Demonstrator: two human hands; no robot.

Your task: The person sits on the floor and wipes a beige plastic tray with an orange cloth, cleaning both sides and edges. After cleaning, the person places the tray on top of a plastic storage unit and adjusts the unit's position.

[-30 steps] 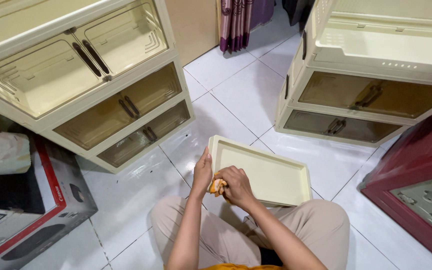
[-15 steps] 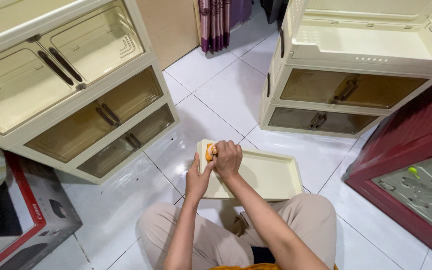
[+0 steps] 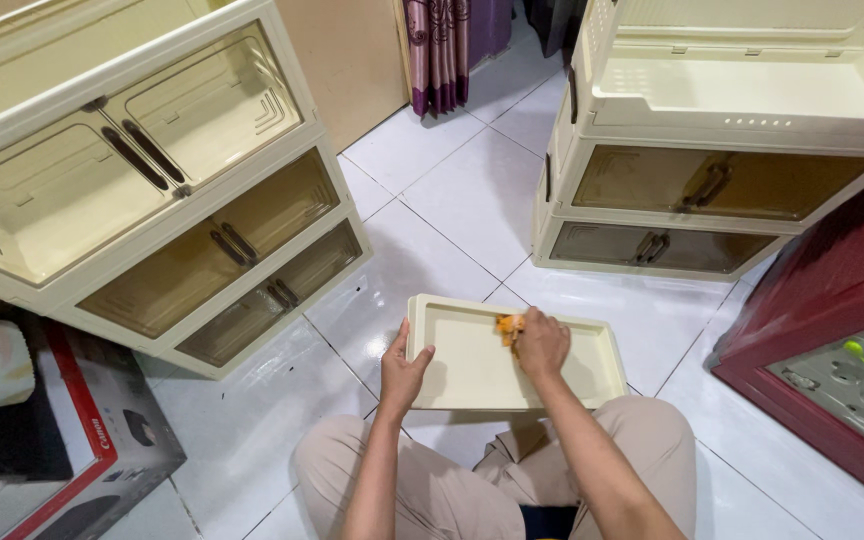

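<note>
We count two hands: the left hand (image 3: 403, 372) and the right hand (image 3: 542, 343). We see one cream tray (image 3: 472, 372) and one orange cloth (image 3: 508, 327). Two cream cabinets stand here, the left cabinet (image 3: 142, 170) and the right cabinet (image 3: 722, 140). We also count one dark red plastic unit (image 3: 832, 340), one purple curtain (image 3: 442, 45) and one cardboard box (image 3: 72, 450).

Smooth cream plastic tray (image 3: 472, 375); soft orange cloth (image 3: 508, 327); glossy white floor tiles (image 3: 452, 200); cabinets (image 3: 152, 200) with translucent plastic doors.
</note>
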